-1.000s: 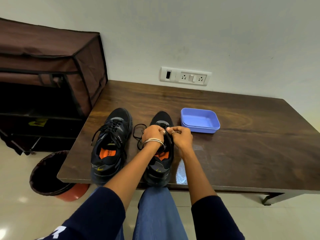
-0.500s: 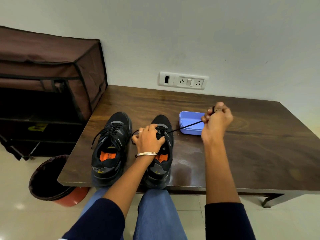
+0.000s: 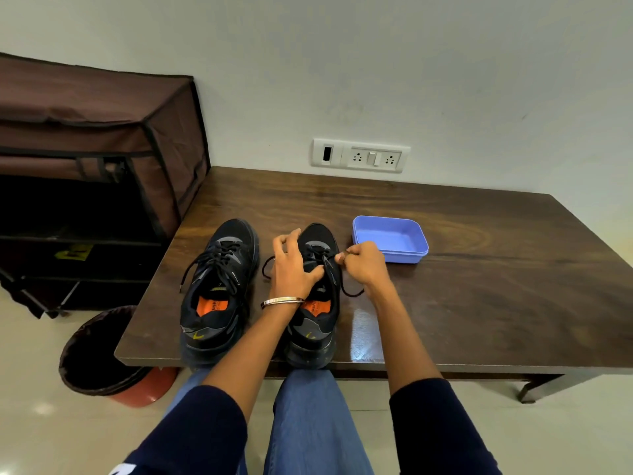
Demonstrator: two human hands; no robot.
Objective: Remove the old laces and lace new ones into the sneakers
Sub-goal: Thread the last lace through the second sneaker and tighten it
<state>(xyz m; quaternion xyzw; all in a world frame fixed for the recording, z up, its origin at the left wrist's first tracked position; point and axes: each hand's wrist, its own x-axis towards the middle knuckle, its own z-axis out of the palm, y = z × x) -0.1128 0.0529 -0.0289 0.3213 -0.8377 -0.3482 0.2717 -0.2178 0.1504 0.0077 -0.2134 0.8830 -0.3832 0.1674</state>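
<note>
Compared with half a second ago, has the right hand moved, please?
Yes. The right hand has come back from beside the blue tray to the right sneaker, pinching its lace.

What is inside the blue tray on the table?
The blue tray looks empty: only its bare blue floor shows. Its near corner is covered by the right hand, so that part cannot be checked.
</note>
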